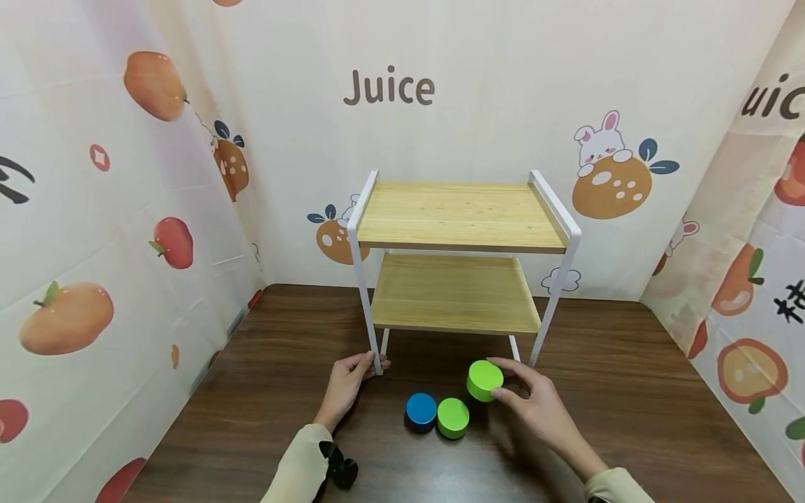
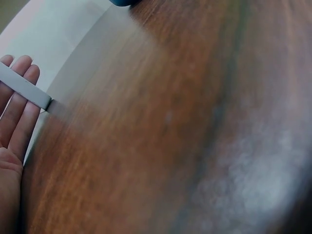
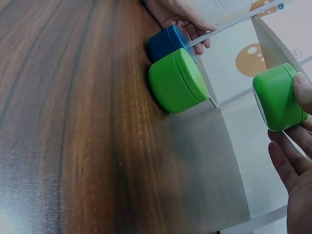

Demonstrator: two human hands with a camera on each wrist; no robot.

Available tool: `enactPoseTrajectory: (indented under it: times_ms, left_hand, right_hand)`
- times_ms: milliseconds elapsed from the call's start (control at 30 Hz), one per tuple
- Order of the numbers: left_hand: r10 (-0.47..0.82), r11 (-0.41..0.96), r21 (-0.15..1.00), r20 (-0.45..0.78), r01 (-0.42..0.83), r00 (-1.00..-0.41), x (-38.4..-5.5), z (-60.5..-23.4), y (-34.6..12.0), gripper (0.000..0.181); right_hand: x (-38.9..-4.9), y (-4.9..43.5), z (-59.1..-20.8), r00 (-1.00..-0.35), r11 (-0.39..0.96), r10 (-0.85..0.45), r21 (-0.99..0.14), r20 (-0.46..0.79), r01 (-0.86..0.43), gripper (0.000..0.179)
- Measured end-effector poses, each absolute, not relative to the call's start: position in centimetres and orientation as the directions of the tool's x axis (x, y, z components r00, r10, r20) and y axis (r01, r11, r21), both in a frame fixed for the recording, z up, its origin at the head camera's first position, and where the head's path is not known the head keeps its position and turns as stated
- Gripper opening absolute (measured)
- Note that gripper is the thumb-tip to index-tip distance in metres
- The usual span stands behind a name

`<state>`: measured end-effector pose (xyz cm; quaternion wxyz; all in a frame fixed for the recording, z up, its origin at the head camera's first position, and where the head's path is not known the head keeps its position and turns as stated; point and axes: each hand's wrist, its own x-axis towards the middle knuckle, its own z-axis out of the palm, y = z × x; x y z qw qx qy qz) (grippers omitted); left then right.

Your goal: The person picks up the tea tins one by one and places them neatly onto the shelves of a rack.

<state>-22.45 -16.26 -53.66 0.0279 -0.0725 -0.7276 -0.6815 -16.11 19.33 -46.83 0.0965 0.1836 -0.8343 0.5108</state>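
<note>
My right hand (image 1: pixel 534 402) holds a small round green lidded jar (image 1: pixel 484 381) between thumb and fingers. In the right wrist view this jar (image 3: pixel 279 97) is tilted and raised off the tabletop. A second green jar (image 1: pixel 453 418) stands on the table to its left, beside a blue-lidded jar (image 1: pixel 421 411). On the left, my left hand (image 1: pixel 346 384) grips the foot of the front left leg of a two-tier shelf (image 1: pixel 459 213), thumb in front and fingers behind. The left wrist view shows those fingers (image 2: pixel 22 126) stretched behind the white leg (image 2: pixel 29 89).
The shelf has white metal side frames and two pale wooden boards, the lower board (image 1: pixel 455 293) hanging midway. It stands on a dark wood table (image 1: pixel 283 335). Fruit-print curtains (image 1: pixel 453 133) enclose the back and both sides. A black item (image 1: pixel 342 471) is at the left cuff.
</note>
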Motion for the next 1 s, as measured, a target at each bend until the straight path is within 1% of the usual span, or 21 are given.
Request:
enactPoseTrajectory:
  times_ms: [233, 467, 733, 1000]
  left_hand:
    - [0.054, 0.03, 0.993, 0.111, 0.112, -0.992, -22.6, -53.7, -16.2, 0.04]
    - [0.046, 0.04, 0.992, 0.121, 0.123, -0.992, -22.5, -53.8, -16.1, 0.041]
    - [0.047, 0.039, 0.992, 0.118, 0.12, -0.992, -22.6, -53.9, -16.2, 0.04]
    - [0.055, 0.05, 0.991, 0.119, 0.122, -0.991, -22.7, -53.9, -16.2, 0.041]
  right_hand:
    - [-16.5, 19.1, -46.2, -0.902, 0.421, -0.213, -0.797, 0.377, -0.432, 0.046]
    - [-16.8, 18.5, -45.4, -0.918, 0.43, -0.218, -0.812, 0.332, -0.395, 0.045]
    - [-17.5, 18.0, -44.2, -0.903, 0.389, -0.253, -0.818, 0.347, -0.424, 0.045]
    - [-18.0, 17.6, -43.1, -0.901, 0.418, -0.266, -0.801, 0.343, -0.428, 0.045]
